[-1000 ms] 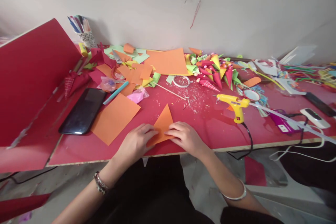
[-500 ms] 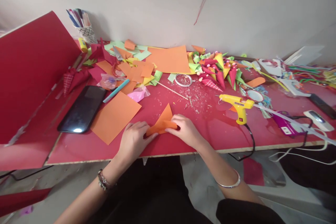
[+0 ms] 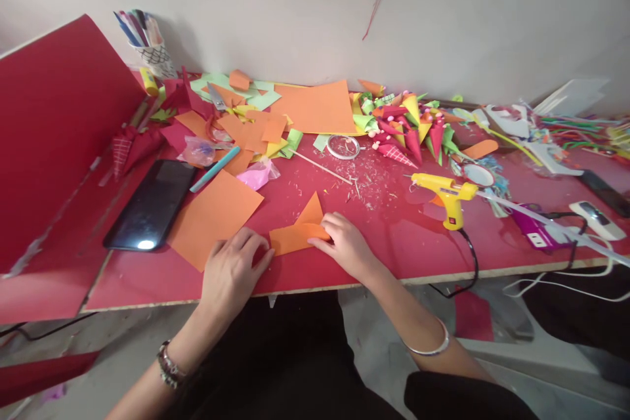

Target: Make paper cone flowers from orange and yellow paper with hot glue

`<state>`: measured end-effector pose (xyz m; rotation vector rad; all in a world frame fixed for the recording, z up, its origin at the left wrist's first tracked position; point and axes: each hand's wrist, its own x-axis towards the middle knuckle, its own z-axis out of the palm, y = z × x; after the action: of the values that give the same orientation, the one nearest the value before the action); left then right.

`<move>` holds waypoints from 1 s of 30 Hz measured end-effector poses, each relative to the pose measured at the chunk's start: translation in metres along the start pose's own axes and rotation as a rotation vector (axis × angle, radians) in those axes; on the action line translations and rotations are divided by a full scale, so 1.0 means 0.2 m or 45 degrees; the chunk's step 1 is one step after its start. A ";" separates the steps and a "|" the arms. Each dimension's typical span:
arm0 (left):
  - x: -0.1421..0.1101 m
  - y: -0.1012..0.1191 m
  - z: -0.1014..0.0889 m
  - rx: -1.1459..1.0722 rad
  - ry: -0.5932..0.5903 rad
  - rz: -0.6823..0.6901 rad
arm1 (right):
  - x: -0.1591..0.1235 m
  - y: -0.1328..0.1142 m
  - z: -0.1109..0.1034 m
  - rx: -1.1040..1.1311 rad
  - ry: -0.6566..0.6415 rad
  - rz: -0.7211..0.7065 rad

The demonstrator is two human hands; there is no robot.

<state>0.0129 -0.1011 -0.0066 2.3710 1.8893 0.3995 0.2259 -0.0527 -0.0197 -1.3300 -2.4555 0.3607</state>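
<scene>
Though (mostly) outside right grip (image 3: 346, 245), folded paper (image 3: 291, 239)

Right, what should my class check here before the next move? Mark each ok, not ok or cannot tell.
1. Right hand holding the folded orange paper: ok, at its right end.
2. Left hand gripping that paper: cannot tell; it is at the left end.
3. Glue gun apart from both hands: ok, off to the right.
4. Glue gun cool: cannot tell.
5. Tabletop free of small scraps: not ok, they lie scattered beyond the paper.
</scene>
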 end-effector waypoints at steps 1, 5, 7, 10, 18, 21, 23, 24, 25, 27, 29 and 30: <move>0.00 0.00 0.00 0.024 0.033 0.067 | 0.00 0.00 0.00 -0.001 0.001 -0.003; 0.01 0.03 0.00 0.026 -0.061 0.587 | 0.01 0.00 0.00 0.005 -0.006 -0.016; 0.02 0.06 0.01 0.023 -0.145 0.680 | 0.01 0.00 -0.01 0.005 -0.013 -0.010; 0.02 0.07 0.01 0.035 -0.194 0.664 | 0.01 -0.01 -0.01 -0.012 -0.022 0.003; -0.07 -0.09 -0.05 0.015 -0.109 0.594 | 0.00 -0.02 -0.03 -0.094 0.009 0.016; -0.08 -0.09 -0.05 -0.003 -0.107 0.573 | -0.04 -0.09 -0.03 -0.232 0.126 -0.001; -0.08 -0.09 -0.05 0.005 -0.119 0.565 | -0.08 -0.15 -0.02 -0.282 0.121 -0.135; -0.08 -0.08 -0.04 0.014 -0.123 0.559 | -0.10 -0.18 -0.02 -0.262 0.071 -0.204; -0.08 -0.08 -0.04 0.024 -0.128 0.553 | -0.11 -0.20 -0.01 -0.224 0.020 -0.248; -0.08 -0.08 -0.04 0.037 -0.136 0.541 | -0.14 -0.23 -0.01 -0.158 -0.070 -0.247; -0.08 -0.08 -0.04 0.036 -0.140 0.534 | -0.16 -0.22 -0.01 -0.134 -0.109 -0.186; -0.09 -0.08 -0.04 0.031 -0.139 0.531 | -0.17 -0.21 -0.02 -0.134 -0.115 -0.155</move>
<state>-0.0076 -0.1148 -0.0041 2.7369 1.3560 0.2664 0.2121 -0.1031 -0.0060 -1.2212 -2.6489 0.2704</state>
